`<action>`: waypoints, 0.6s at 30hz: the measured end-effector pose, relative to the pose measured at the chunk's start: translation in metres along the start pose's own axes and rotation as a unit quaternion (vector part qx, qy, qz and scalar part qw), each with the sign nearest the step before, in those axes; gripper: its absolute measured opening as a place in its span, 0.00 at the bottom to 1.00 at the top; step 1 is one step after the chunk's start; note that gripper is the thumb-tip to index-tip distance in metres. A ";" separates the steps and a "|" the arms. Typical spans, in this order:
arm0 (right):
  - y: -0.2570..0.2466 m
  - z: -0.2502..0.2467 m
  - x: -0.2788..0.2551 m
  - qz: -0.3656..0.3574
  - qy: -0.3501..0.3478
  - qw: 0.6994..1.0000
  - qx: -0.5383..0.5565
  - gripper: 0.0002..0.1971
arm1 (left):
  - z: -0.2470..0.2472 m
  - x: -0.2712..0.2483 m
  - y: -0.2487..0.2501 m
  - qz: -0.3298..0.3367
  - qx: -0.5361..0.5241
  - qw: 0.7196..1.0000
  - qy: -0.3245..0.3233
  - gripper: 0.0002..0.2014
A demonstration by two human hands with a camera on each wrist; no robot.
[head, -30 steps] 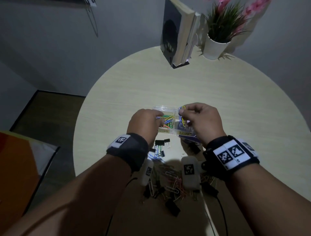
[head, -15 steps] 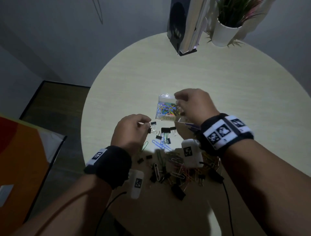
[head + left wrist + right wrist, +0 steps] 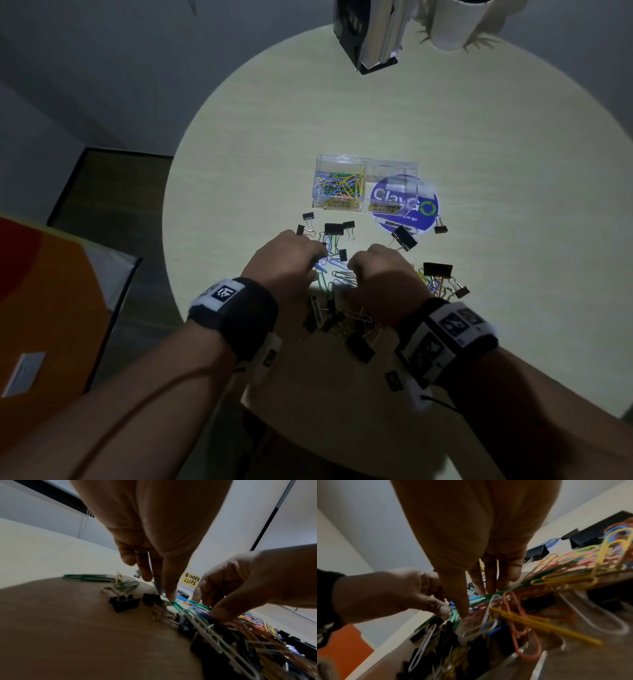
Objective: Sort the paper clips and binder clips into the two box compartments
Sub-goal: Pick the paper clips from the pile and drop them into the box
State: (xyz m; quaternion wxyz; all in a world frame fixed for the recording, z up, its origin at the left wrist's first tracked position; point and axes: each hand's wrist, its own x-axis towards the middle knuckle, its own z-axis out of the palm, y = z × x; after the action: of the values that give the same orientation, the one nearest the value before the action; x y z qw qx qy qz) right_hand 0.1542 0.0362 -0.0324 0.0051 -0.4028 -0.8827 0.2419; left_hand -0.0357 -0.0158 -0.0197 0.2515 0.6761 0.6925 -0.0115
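A clear two-compartment box (image 3: 364,164) stands mid-table. Its left half holds coloured paper clips (image 3: 339,186); its right half, with a yellow "BINDER CLIPS" label (image 3: 191,580), looks empty. Nearer me lies a mixed pile of paper clips (image 3: 342,301) and black binder clips (image 3: 334,228). My left hand (image 3: 320,260) reaches down at the pile's left and pinches a blue paper clip (image 3: 157,586) between thumb and fingers (image 3: 145,574). My right hand (image 3: 352,270), close beside it, curls into the pile with thumb and fingers (image 3: 488,585) closing on a green paper clip (image 3: 489,595).
More binder clips (image 3: 405,237) lie scattered right of the pile. A round blue sticker (image 3: 411,219) sits under the box's right half. An upright book (image 3: 366,34) and a white pot (image 3: 452,24) stand at the far edge. An orange object (image 3: 44,308) is left of the table.
Both hands have left the box and come back to the pile, the left first, then the right. The box now stands uncovered. My view has tipped downward.
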 end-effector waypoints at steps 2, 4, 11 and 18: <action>-0.006 0.001 -0.003 -0.005 0.004 1.000 -0.012 0.21 | 0.000 -0.003 0.001 0.013 -0.014 1.000 -0.016 0.15; -0.008 0.000 -0.007 -0.008 0.005 1.000 -0.013 0.22 | 0.002 -0.010 0.003 0.041 -0.006 0.999 -0.013 0.19; -0.002 -0.001 -0.006 -0.024 -0.018 0.997 -0.076 0.12 | 0.015 -0.019 0.004 0.094 0.071 0.993 0.015 0.15; 0.001 -0.005 -0.007 -0.006 -0.043 0.998 -0.035 0.07 | 0.010 -0.015 0.008 0.048 0.052 0.996 -0.052 0.17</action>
State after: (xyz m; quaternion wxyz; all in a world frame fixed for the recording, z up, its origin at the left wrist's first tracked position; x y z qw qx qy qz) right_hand 0.1606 0.0341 -0.0270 -0.0460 -0.3868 -0.8924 0.2278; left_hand -0.0252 -0.0326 -0.0197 0.2515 0.7191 0.6439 -0.0707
